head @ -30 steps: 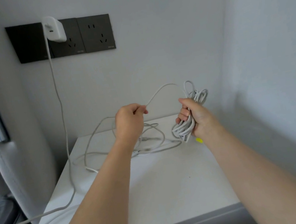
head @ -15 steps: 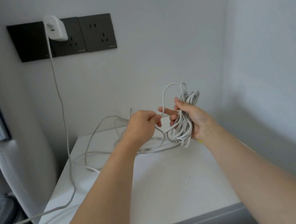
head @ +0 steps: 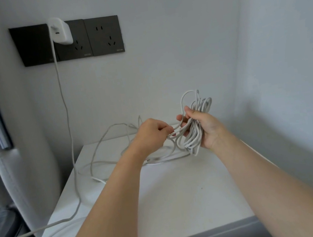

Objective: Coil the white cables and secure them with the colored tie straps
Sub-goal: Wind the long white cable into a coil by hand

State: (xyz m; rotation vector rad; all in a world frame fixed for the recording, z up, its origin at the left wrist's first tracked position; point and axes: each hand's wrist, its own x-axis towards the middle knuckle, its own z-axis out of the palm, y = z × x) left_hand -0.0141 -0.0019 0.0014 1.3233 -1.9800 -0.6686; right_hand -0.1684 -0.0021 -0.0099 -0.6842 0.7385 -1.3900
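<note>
My right hand (head: 204, 127) holds a bundle of white cable loops (head: 194, 135) upright above the back of the white table (head: 184, 196). My left hand (head: 152, 133) pinches a strand of the same cable just left of the bundle, almost touching the right fingers. Loose white cable (head: 102, 147) trails from there in wide loops over the back left of the table. No colored tie strap shows in this frame.
A white charger (head: 60, 31) sits in a black wall socket strip (head: 87, 38). Its cable (head: 66, 122) hangs down the wall, runs along the table's left edge and off to the left. Walls close in behind and on the right.
My left hand has brought its strand rightward to the bundle, from well apart to nearly touching the right hand. The right hand has tilted the bundle slightly and holds one more loop.
</note>
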